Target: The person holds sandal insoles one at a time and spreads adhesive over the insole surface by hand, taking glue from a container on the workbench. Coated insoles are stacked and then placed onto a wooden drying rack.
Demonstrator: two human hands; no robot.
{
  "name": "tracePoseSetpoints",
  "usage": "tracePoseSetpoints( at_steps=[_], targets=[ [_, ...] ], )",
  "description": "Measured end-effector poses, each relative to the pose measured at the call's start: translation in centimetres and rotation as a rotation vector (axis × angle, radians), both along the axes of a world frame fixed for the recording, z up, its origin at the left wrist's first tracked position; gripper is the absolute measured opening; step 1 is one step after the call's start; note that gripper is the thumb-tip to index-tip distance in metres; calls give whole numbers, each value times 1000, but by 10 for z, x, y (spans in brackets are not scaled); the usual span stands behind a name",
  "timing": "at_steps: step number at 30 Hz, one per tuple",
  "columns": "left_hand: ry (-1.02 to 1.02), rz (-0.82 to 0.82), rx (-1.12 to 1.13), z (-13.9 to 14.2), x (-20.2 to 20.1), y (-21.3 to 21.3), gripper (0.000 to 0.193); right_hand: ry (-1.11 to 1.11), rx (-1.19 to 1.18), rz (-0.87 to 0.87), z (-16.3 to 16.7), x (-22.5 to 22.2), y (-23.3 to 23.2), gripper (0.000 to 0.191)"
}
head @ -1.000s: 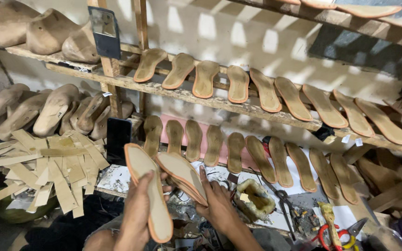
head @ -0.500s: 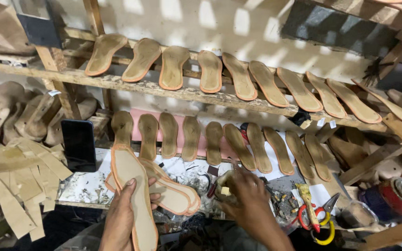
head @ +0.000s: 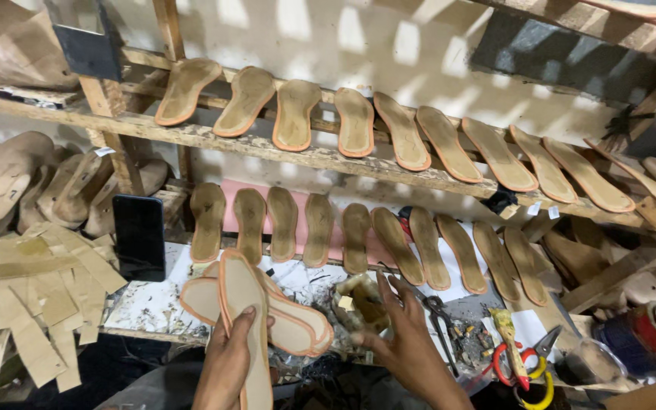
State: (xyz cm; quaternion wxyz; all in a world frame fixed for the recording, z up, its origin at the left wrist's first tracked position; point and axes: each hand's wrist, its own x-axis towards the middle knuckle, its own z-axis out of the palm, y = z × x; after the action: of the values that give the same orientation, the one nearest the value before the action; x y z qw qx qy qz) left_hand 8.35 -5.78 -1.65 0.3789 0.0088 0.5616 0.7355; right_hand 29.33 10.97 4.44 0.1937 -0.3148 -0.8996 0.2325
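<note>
Tan insole point(head: 243, 304) stays gripped in left hand point(head: 229, 364); right hand point(head: 400, 338), seemingly spread, has reached glue pot point(head: 360, 300).

Dark phone screen point(head: 139, 237) propped upright left of lower sole row — 2 small white tags point(head: 540, 210) right.

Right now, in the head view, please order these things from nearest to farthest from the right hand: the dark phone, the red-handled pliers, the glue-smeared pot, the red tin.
From the right hand:
1. Glue-smeared pot, touching its fingertips, just left.
2. Red-handled pliers, on the bench to the right.
3. Dark phone at far left and red tin at far right: too close to call.
</note>
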Motion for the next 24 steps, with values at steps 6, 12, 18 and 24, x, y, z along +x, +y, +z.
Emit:
tracePoseSetpoints(
  at_steps=[6, 12, 18, 24],
  targets=[
    [260, 130, 98, -8, 5, 9, 37, -390, 364, 138, 16, -4, 12, 74],
    [305, 85, 207, 4, -1, -1, 38, -612, 281, 206, 31, -28, 31, 60],
    [371, 64, 160, 15, -1, 0, 40, -47, 222, 64, 32, -3, 35, 56],
    [199, 43, 169, 17, -1, -10, 44, -130, 58, -31, 20, 15, 11, 55]
  ],
)
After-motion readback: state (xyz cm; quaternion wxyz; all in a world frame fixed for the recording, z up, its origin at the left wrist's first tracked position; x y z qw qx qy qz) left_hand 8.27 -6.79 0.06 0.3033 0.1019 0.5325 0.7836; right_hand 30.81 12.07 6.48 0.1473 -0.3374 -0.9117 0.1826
